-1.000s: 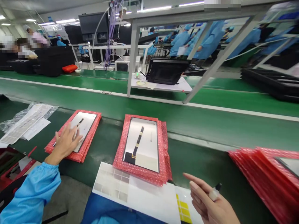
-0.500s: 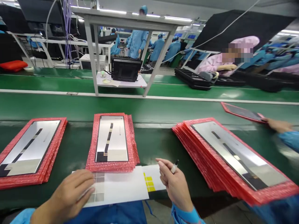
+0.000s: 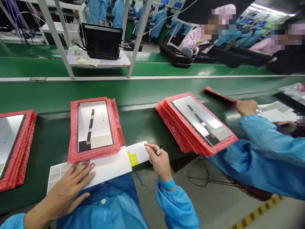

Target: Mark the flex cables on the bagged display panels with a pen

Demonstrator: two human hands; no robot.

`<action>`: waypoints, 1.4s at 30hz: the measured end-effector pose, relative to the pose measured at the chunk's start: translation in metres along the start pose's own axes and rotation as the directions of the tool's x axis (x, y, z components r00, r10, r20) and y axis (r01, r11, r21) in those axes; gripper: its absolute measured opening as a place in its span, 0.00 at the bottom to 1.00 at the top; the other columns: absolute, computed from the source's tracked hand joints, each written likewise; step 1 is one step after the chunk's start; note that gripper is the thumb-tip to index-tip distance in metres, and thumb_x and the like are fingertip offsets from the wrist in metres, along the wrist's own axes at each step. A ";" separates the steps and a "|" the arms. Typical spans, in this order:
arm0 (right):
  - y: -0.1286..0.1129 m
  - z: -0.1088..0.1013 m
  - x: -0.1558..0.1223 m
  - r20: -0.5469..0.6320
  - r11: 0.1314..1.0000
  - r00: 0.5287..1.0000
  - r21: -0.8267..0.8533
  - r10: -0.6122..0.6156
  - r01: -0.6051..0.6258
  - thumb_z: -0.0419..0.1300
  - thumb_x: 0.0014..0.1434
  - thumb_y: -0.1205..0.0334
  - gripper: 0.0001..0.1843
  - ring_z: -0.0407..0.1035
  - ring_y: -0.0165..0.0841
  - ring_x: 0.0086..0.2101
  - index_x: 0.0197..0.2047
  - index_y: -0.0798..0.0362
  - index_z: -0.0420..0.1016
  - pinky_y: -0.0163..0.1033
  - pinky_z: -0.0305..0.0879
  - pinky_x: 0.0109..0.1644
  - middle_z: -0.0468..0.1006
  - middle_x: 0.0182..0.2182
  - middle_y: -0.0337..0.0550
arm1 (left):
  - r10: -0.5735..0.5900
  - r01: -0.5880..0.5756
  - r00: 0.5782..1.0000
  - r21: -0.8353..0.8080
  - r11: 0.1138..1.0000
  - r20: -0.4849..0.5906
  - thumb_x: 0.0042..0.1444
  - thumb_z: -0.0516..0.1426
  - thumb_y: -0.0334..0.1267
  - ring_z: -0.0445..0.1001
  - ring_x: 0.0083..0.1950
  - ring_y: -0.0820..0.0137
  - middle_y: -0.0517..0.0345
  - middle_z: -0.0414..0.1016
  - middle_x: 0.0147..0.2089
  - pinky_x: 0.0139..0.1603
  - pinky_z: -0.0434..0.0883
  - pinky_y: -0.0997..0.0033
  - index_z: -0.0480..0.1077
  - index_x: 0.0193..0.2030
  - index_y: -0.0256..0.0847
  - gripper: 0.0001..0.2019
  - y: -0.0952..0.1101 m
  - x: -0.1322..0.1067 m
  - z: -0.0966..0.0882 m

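My left hand (image 3: pixel 71 183) lies with fingers spread on a white sheet (image 3: pixel 107 167) marked with pale grey label squares, at the table's front edge. My right hand (image 3: pixel 160 163) is closed around a small pen-like tool (image 3: pixel 159 150) with a white body and dark tip; the rest of it is hidden in the hand. Its thumb and forefinger meet at the edge of a second white sheet (image 3: pixel 143 152) bearing yellow labels (image 3: pixel 132 158). Just beyond the sheets, a display panel (image 3: pixel 97 130) with a dark flex strip tops a stack of red bubble-wrap sleeves (image 3: pixel 116 127).
More stacks of panels on red bubble wrap stand at left (image 3: pixel 26 149) and right (image 3: pixel 171 124). A co-worker's hand (image 3: pixel 246 107) at right holds a red-edged panel (image 3: pixel 219 94). A metal frame with a monitor (image 3: pixel 102 41) stands behind the green bench (image 3: pixel 143 89).
The view has swung right and down. My left fingers have spread flat on the sheet. My right hand still holds the pen-like tool. The co-worker's panel has tilted.
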State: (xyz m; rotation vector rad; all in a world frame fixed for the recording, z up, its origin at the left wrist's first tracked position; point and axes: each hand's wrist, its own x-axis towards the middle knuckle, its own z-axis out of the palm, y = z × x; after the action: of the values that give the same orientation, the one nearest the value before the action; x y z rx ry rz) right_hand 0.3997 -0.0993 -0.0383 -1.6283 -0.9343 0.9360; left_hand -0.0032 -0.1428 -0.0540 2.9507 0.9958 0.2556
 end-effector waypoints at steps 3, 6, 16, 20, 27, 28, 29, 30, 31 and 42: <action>0.006 0.001 0.001 0.009 0.999 1.000 -0.032 0.001 -0.001 0.70 0.54 0.41 0.25 0.59 0.29 0.21 0.39 0.58 0.86 0.35 0.52 0.22 0.71 0.19 0.38 | 0.006 -0.005 1.000 0.042 0.999 -0.011 0.68 0.58 0.40 0.60 0.77 0.57 0.54 0.61 0.77 0.82 0.40 0.53 0.63 0.74 0.46 0.28 -0.007 -0.007 -0.004; 0.009 0.005 0.003 0.027 0.998 1.000 -0.066 -0.008 0.010 0.70 0.55 0.42 0.24 0.60 0.31 0.22 0.40 0.57 0.86 0.36 0.53 0.23 0.72 0.20 0.39 | 0.005 -0.004 1.000 0.065 0.998 -0.003 0.68 0.58 0.39 0.59 0.77 0.57 0.54 0.61 0.77 0.82 0.37 0.52 0.64 0.73 0.44 0.27 -0.010 -0.010 -0.012; 0.005 0.037 -0.012 0.087 0.994 0.995 -0.098 -0.043 0.051 0.67 0.57 0.49 0.18 0.62 0.32 0.23 0.37 0.57 0.86 0.38 0.59 0.28 0.72 0.20 0.39 | -0.013 0.018 0.985 0.023 1.000 -0.174 0.66 0.60 0.47 0.69 0.72 0.57 0.50 0.71 0.70 0.83 0.46 0.53 0.71 0.66 0.45 0.24 -0.020 -0.028 -0.008; 0.004 0.043 -0.016 0.107 0.997 0.994 -0.066 -0.031 0.038 0.67 0.57 0.49 0.18 0.63 0.33 0.24 0.37 0.57 0.86 0.38 0.60 0.29 0.73 0.21 0.39 | 0.051 -0.063 0.953 -0.030 0.998 -0.298 0.67 0.59 0.40 0.73 0.68 0.60 0.52 0.76 0.66 0.79 0.59 0.59 0.75 0.60 0.44 0.17 -0.003 0.005 -0.015; 0.001 0.034 -0.011 0.050 0.998 0.998 -0.049 -0.032 0.035 0.65 0.59 0.46 0.19 0.67 0.35 0.27 0.30 0.56 0.82 0.38 0.63 0.33 0.78 0.25 0.42 | 0.194 -0.209 0.974 -0.132 0.969 -0.113 0.67 0.59 0.47 0.67 0.72 0.52 0.48 0.67 0.73 0.71 0.69 0.53 0.64 0.73 0.44 0.29 0.035 0.097 -0.001; 0.001 0.033 -0.010 0.038 0.998 0.999 -0.051 -0.032 0.034 0.65 0.59 0.46 0.20 0.66 0.34 0.27 0.30 0.55 0.81 0.38 0.63 0.32 0.78 0.24 0.41 | 0.195 -0.206 0.977 -0.139 0.969 -0.090 0.66 0.59 0.49 0.66 0.73 0.51 0.47 0.64 0.75 0.71 0.68 0.51 0.62 0.74 0.44 0.32 0.036 0.104 0.007; 0.003 0.032 -0.009 0.025 0.998 0.999 -0.052 -0.030 0.031 0.64 0.60 0.46 0.20 0.65 0.34 0.27 0.29 0.55 0.81 0.38 0.62 0.32 0.76 0.23 0.40 | 0.193 -0.201 0.979 -0.137 0.970 -0.071 0.67 0.59 0.50 0.65 0.74 0.51 0.47 0.62 0.76 0.71 0.68 0.50 0.59 0.76 0.45 0.34 0.035 0.108 0.015; 0.004 0.031 -0.009 0.014 0.998 1.000 -0.052 -0.027 0.028 0.64 0.60 0.46 0.20 0.65 0.33 0.26 0.29 0.55 0.81 0.37 0.62 0.31 0.75 0.22 0.39 | 0.188 -0.194 0.980 -0.131 0.972 -0.062 0.67 0.58 0.51 0.65 0.74 0.51 0.47 0.60 0.77 0.70 0.68 0.52 0.57 0.77 0.46 0.34 0.033 0.110 0.022; 0.005 0.031 -0.009 0.004 0.998 1.000 -0.050 -0.024 0.024 0.64 0.60 0.47 0.19 0.64 0.32 0.25 0.29 0.55 0.80 0.37 0.61 0.31 0.74 0.22 0.38 | 0.178 -0.185 0.982 -0.124 0.975 -0.068 0.68 0.57 0.51 0.66 0.73 0.52 0.48 0.60 0.77 0.69 0.69 0.54 0.56 0.77 0.47 0.34 0.030 0.111 0.029; 0.015 0.025 -0.006 0.012 0.997 1.000 0.071 -0.004 0.003 0.57 0.64 0.36 0.29 0.63 0.31 0.23 0.33 0.55 0.81 0.37 0.59 0.26 0.72 0.23 0.39 | 0.227 -0.227 0.974 -0.138 0.964 -0.022 0.72 0.53 0.49 0.66 0.73 0.48 0.41 0.65 0.74 0.70 0.66 0.51 0.65 0.71 0.37 0.27 0.030 0.118 0.012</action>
State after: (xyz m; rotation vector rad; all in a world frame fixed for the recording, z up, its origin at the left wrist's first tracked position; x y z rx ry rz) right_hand 0.3763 -0.0981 -0.0571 -1.5623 -0.9017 0.9671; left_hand 0.1089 -0.0956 -0.0460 2.9328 0.6096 0.3233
